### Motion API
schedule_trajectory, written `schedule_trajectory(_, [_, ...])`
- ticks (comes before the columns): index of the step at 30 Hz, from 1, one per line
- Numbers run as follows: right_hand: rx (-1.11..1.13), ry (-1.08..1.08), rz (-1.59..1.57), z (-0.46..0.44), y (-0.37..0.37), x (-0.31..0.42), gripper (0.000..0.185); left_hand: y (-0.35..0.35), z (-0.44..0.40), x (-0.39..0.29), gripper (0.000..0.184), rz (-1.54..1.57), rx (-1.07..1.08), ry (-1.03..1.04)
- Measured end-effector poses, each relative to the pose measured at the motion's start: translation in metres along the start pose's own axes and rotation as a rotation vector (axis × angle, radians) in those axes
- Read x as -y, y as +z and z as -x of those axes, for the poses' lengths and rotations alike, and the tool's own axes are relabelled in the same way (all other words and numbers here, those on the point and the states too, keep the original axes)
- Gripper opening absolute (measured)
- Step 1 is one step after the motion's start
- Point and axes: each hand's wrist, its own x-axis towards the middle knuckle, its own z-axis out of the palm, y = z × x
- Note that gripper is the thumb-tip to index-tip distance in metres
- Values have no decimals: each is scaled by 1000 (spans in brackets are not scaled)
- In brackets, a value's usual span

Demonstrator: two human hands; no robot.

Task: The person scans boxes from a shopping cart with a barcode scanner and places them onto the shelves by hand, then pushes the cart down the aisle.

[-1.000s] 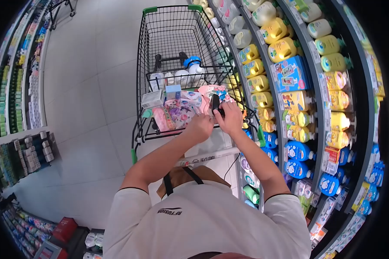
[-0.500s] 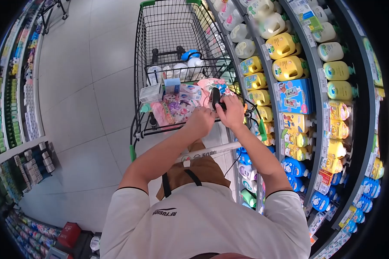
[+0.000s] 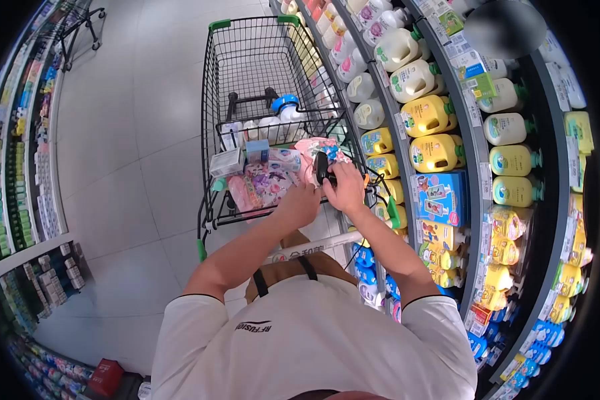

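Observation:
My right hand (image 3: pixel 345 187) is closed round a small black device (image 3: pixel 322 168) over the near right part of the shopping cart (image 3: pixel 208 87). Close beside it, my left hand (image 3: pixel 300 204) has its fingers curled in; what they hold, if anything, is hidden. Under and ahead of the hands, the cart's near section holds a pink floral package (image 3: pixel 271 183), a pink cloth-like item (image 3: pixel 307 148), a light blue box (image 3: pixel 257 151) and a white box (image 3: pixel 227 163). White bottles, one with a blue top (image 3: pixel 285 102), stand just beyond.
The cart's white handle (image 3: pixel 317 247) crosses below my forearms. Shelves of yellow bottles (image 3: pixel 433 152) and a blue box (image 3: pixel 441 200) line the right side, close to the cart. More shelves (image 3: pixel 59 140) run along the left. Another cart (image 3: pixel 80 33) is at the upper left.
The cart and my hands have moved forward along the aisle, so the right shelf items appear lower. My hands stay together over the cart, with the black device still in the right one.

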Motion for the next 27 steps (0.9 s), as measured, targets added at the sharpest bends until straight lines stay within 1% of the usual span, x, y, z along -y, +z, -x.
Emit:
schedule_trajectory(1, [-7,-1,-2,-8,0,-2,29,-2,-8,4,36,7,12,-2])
schedule_trajectory(3, [16,25,15,-24,2,-9,30,-6,-24,15,33,83,-65,4])
schedule_trajectory(7, [61,49,27,-53,5,-32,37,-10,-55,32,33,85,-48,-2])
schedule_trajectory(11, [37,14,81,-85,0,-39,44,-18,-77,45,35,92,-62,-18])
schedule_trajectory(13, [28,8,92,-99,-3,-39,46,-26,-88,50,39,104,-18,-30])
schedule_trajectory(15, [-71,-59,45,-115,-4,-39,45,-31,-95,56,40,99,-8,-40])
schedule_trajectory(17, [24,-63,-9,-134,-2,-43,44,-32,-105,58,42,97,-8,-14])
schedule_trajectory(18, [-1,-126,-67,-145,6,-48,42,-31,-107,61,42,111,-29,-17])
schedule_trajectory(19, [241,-49,-115,-164,5,-47,41,-31,-113,65,42,124,-53,1])
schedule_trajectory(20, [221,-68,-71,-170,33,-57,40,-31,-119,68,43,114,-47,16])
schedule_trajectory(21, [105,-198,-191,-183,47,-60,43,-31,-122,70,44,100,-39,28])
schedule_trajectory(23, [319,-116,-109,-206,78,-62,50,-23,-129,74,43,109,-26,-36])
schedule_trajectory(24, [414,-65,-77,-216,89,-59,53,-25,-133,73,43,93,-37,10])
schedule_trajectory(26, [663,60,36,-232,116,-62,56,-34,-135,77,42,123,-37,-9])
schedule_trajectory(27, [637,75,44,-232,120,-66,56,-38,-138,79,42,110,-43,20])
